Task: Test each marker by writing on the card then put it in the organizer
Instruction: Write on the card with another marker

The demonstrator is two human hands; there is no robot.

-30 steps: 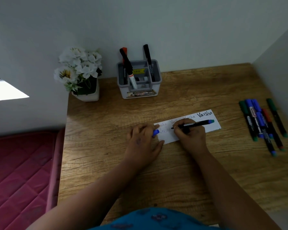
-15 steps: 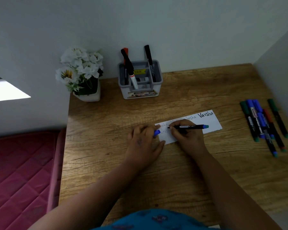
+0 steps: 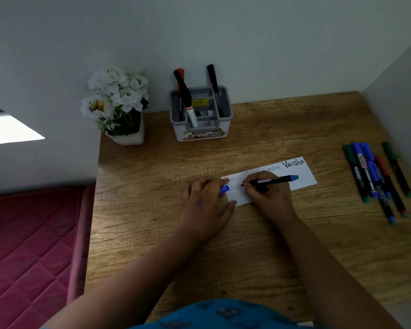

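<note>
A white card (image 3: pixel 301 178) with several handwritten words lies on the wooden desk (image 3: pixel 247 245). My right hand (image 3: pixel 269 197) grips a black marker with a blue end (image 3: pixel 274 180), its tip touching the card's left part. My left hand (image 3: pixel 205 205) rests on the desk at the card's left edge and holds a blue cap (image 3: pixel 224 189) between its fingers. The grey organizer (image 3: pixel 201 115) stands at the back with three markers upright in it. Several unsorted markers (image 3: pixel 377 179) lie in a row at the desk's right side.
A white pot of white flowers (image 3: pixel 118 105) stands at the desk's back left corner. Walls close the desk at the back and right. A pink mattress (image 3: pixel 29 252) lies beyond the desk's left edge.
The marker in my right hand has tilted flatter and its tip has shifted a little along the card. My left hand has stayed in place with the cap.
</note>
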